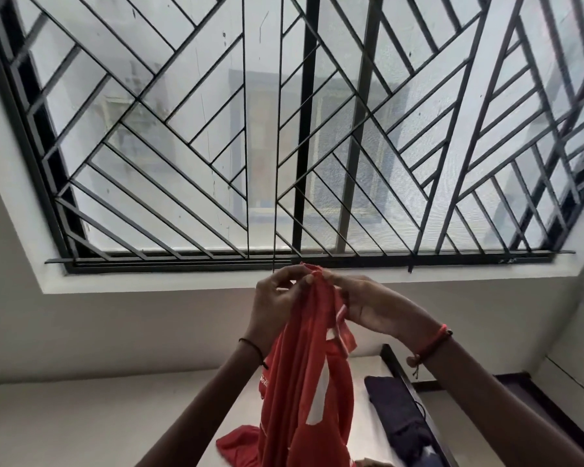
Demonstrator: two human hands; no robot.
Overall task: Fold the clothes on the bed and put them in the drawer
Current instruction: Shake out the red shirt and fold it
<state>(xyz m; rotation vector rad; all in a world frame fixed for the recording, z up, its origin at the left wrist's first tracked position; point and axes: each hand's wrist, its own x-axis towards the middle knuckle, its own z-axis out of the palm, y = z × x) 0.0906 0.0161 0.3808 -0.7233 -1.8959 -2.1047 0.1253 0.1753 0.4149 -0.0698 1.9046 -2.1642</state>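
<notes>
Your left hand (277,298) and right hand (368,305) pinch the top edge of a red T-shirt (304,392), which hangs before the barred window (284,129), a dark garment (395,416) lying below.

Home bedroom: grilled window (284,129), clothes (304,382).

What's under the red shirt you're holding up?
The red shirt, pinched at its top by the left hand and right hand, hangs over a pale surface. A dark folded garment lies beside it. Whatever lies directly beneath the shirt's bunched lower end is hidden.
</notes>
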